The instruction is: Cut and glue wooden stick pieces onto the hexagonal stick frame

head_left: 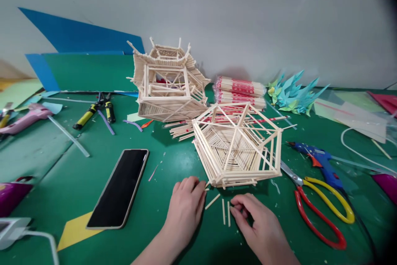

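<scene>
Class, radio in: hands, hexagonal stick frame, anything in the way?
Left hand by hexagonal stick frame; right hand at short stick; grips unclear. Frame's spoked top uncovered. Scissors at right, apart from hands.

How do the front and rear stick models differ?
The rear model looks taller; the front model is a lower, hexagonal frame.
The rear model has slatted, flaring roof-like panels with sticks jutting from its corners; the front model shows bare spokes meeting at a hub.
Both are built from thin, pale sticks.
</scene>
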Available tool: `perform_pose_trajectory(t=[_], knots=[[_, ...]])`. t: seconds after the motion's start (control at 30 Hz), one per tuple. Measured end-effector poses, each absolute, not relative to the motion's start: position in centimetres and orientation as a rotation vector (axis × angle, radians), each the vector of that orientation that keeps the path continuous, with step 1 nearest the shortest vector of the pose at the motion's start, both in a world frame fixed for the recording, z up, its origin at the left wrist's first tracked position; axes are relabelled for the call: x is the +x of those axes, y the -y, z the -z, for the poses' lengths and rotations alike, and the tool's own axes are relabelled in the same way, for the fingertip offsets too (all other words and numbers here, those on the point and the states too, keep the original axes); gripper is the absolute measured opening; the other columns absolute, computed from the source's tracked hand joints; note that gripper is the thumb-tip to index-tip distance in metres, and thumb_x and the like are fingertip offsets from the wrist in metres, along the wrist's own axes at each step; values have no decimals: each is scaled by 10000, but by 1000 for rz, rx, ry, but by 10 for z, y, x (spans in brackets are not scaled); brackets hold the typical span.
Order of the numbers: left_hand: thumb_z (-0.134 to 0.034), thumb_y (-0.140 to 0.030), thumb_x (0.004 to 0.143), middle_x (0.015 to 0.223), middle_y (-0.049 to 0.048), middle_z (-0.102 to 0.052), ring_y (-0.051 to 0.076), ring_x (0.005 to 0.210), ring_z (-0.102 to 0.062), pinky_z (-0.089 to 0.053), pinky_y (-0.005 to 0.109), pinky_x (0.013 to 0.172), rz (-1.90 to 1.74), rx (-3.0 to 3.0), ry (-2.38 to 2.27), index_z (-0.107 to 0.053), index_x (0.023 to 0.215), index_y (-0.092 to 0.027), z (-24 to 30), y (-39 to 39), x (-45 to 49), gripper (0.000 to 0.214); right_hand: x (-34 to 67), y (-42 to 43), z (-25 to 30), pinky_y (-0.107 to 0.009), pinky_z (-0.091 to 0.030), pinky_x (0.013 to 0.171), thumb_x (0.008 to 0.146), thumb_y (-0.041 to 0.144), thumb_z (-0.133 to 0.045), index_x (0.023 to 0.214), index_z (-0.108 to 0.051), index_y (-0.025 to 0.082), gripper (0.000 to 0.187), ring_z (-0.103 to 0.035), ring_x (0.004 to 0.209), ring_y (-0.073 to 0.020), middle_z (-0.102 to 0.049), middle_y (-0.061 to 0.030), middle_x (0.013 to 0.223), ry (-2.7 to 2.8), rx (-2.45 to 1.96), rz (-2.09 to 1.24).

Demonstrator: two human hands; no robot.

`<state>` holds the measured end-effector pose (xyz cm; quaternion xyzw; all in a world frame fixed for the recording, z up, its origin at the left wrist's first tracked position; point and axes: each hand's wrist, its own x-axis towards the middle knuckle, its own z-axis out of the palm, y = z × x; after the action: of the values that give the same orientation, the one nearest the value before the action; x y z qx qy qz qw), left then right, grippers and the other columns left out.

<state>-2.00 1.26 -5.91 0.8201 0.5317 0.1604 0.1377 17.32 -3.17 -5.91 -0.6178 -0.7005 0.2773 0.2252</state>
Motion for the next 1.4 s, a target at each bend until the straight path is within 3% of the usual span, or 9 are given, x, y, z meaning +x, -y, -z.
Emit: perform_pose_trajectory(t=[0.17, 0.4, 0.63, 0.73, 0.87, 1.0, 1.13, 1.23, 1.4], knots=[[-487, -173, 817, 944, 123, -622, 218, 844, -617, -525, 332, 735, -467, 2295, -1468, -634, 973, -137, 54, -12, -31, 217, 171, 31, 58, -230, -472, 574, 859, 260, -460, 864, -572, 236, 115, -587, 618, -126, -602, 8, 745, 1908, -1730, -793], [-442, -180, 851, 955, 108, -629, 157, 836, -642, -525, 221, 742, -468, 2249, -1460, -647, 947, -139, 45, -13, -48, 230, 175, 32, 60, -225, -474, 568, 863, 277, -455, 865, -575, 228, 130, -585, 613, -122, -605, 5, 742, 1906, -1715, -795], [-417, -225, 865, 898, 143, -629, 249, 833, -621, -507, 380, 737, -377, 2353, -1620, -651, 910, -111, 48, -26, -41, 264, 178, 34, 60, -200, -482, 538, 860, 281, -455, 856, -591, 226, 146, -599, 575, -115, -623, 8, 713, 1919, -1661, -743], [-417, -182, 853, 776, 110, -628, 246, 715, -615, -491, 377, 639, -272, 2440, -1603, -657, 803, -130, 48, -35, -34, 250, 188, 37, 51, -173, -488, 535, 853, 286, -484, 862, -587, 223, 121, -611, 563, -107, -643, 11, 700, 1872, -1638, -640], [-388, -94, 832, 687, 102, -621, 245, 646, -607, -461, 364, 592, -171, 2544, -1583, -644, 688, -130, 50, -44, -28, 296, 226, 34, 30, -140, -485, 531, 850, 352, -511, 889, -574, 221, 150, -635, 579, -105, -669, 12, 697, 1659, -1738, -268], [-386, -66, 806, 660, 87, -616, 238, 632, -606, -447, 358, 592, -183, 2599, -1572, -624, 652, -138, 51, -47, -26, 293, 281, -3, 20, -196, -492, 574, 855, 406, -482, 879, -576, 222, 208, -619, 617, -127, -655, 1, 730, 1617, -1961, -68], [-405, -115, 806, 653, 62, -600, 221, 629, -601, -446, 344, 592, -304, 2582, -1609, -602, 665, -154, 48, -44, -33, 245, 334, -68, 23, -265, -503, 627, 866, 323, -509, 943, -581, 185, 173, -622, 695, -147, -652, -27, 807, 1636, -2115, -50], [-414, -175, 821, 687, 50, -604, 183, 637, -602, -461, 294, 596, -448, 2532, -1649, -584, 712, -162, 45, -36, -42, 202, 365, -113, 28, -351, -508, 716, 880, 322, -519, 1062, -564, 171, 241, -604, 830, -156, -605, -49, 1030, 1763, -2236, -81], [-489, -291, 802, 634, -3, -595, 126, 571, -563, -463, 206, 562, -846, 1997, -1644, -535, 689, -193, 30, -14, -49, 157, 388, -158, 39, -399, -492, 784, 876, 310, -527, 1132, -536, 185, 285, -581, 942, -190, -559, -70, 1151, 2026, -2266, -207]])
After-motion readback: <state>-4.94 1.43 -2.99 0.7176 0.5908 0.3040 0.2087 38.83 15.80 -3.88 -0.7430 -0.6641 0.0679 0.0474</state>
